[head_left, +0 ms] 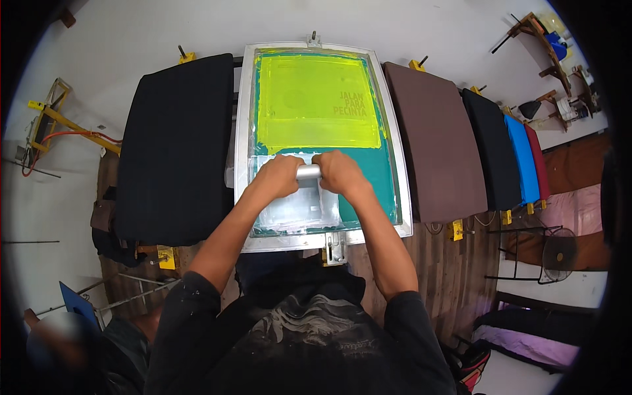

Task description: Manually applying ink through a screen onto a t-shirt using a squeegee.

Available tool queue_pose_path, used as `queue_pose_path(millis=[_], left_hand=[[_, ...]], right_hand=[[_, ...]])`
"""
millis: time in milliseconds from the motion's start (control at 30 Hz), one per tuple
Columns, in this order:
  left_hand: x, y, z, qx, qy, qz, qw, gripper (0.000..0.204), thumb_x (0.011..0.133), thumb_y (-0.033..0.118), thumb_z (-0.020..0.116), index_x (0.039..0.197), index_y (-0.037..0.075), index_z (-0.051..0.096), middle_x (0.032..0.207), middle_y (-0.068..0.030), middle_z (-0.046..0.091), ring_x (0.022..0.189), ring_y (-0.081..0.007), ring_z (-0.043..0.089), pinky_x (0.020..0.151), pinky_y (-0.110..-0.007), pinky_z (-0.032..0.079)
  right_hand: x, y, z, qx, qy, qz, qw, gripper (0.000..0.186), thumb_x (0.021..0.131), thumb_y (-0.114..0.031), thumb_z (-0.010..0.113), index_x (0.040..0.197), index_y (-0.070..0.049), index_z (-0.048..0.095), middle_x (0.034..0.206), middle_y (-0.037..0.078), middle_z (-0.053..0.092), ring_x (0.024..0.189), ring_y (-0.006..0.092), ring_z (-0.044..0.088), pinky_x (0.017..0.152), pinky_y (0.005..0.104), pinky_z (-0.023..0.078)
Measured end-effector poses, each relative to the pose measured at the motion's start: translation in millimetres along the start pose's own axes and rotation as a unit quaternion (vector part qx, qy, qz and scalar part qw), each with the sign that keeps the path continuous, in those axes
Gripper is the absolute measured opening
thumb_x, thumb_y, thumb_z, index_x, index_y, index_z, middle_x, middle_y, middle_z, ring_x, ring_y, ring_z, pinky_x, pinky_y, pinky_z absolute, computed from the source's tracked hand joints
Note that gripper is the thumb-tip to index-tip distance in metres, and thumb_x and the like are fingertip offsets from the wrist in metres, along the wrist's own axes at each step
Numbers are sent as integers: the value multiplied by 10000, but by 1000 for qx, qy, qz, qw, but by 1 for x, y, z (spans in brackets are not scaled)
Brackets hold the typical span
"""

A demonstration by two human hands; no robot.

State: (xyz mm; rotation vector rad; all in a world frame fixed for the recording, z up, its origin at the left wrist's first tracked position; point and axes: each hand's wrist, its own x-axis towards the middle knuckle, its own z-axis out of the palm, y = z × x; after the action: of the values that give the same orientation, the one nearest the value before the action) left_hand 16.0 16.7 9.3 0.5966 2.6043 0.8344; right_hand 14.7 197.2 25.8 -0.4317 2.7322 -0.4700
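A silver-framed printing screen (401,210) lies before me, yellow ink (309,85) with faint lettering over its upper part and a teal coating (368,204) below. My left hand (280,176) and my right hand (336,172) are both closed on a silver bar handle (307,171) over the lower half of the screen, one at each side of it. Beneath the handle, a pale, smeared translucent patch (289,207) covers the lower left of the screen. A metal clamp (336,249) sits at the near edge.
Black pads (171,151) (494,151) and brown (434,145), blue (520,158) and red (536,164) pads flank the screen on yellow brackets (456,230). A yellow stand with red hose (52,118) is far left, a fan (558,255) right. Someone (66,342) is partly visible at lower left.
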Motion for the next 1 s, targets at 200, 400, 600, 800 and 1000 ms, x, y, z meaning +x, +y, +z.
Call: queue_pose_path(millis=[200, 400, 600, 800, 1000], left_hand=[[-19, 3, 22, 10, 25, 12, 1000, 288, 727, 4, 645, 996, 65, 727, 904, -206, 706, 842, -392, 682, 793, -479, 549], [-75, 33, 40, -22, -17, 10, 1000, 279, 696, -35, 647, 955, 31, 727, 874, -224, 699, 841, -417, 684, 796, -492, 550], [-61, 23, 15, -17, -93, -31, 995, 228, 674, 26, 665, 892, 47, 729, 862, -227, 708, 841, -389, 699, 802, -453, 563], [-41, 8, -27, -16, 15, -67, 998, 298, 724, -28, 616, 979, 65, 739, 891, -208, 712, 864, -381, 693, 798, -449, 553], [-76, -7, 46, 6, 174, 53, 983, 370, 765, -77, 580, 1120, -5, 652, 1096, -202, 657, 988, -384, 648, 849, -461, 529]], right_hand=[[-25, 5, 22, 40, 54, -45, 997, 278, 647, -1, 692, 924, -21, 680, 865, 215, 674, 819, 411, 659, 750, 476, 545], [-86, -9, 31, 64, -22, -29, 997, 329, 597, 4, 714, 925, -11, 697, 878, 218, 674, 844, 408, 655, 774, 467, 540], [-60, -10, 13, 60, -72, -76, 993, 249, 632, -41, 690, 880, -43, 709, 804, 226, 688, 780, 403, 679, 731, 463, 562], [-7, -18, 11, 77, -24, -94, 992, 264, 649, -9, 634, 907, -17, 688, 841, 227, 686, 806, 410, 669, 737, 470, 547], [-54, -26, 57, 40, 86, -95, 991, 429, 689, 19, 677, 1106, -47, 600, 1116, 165, 585, 1046, 363, 577, 826, 474, 503]])
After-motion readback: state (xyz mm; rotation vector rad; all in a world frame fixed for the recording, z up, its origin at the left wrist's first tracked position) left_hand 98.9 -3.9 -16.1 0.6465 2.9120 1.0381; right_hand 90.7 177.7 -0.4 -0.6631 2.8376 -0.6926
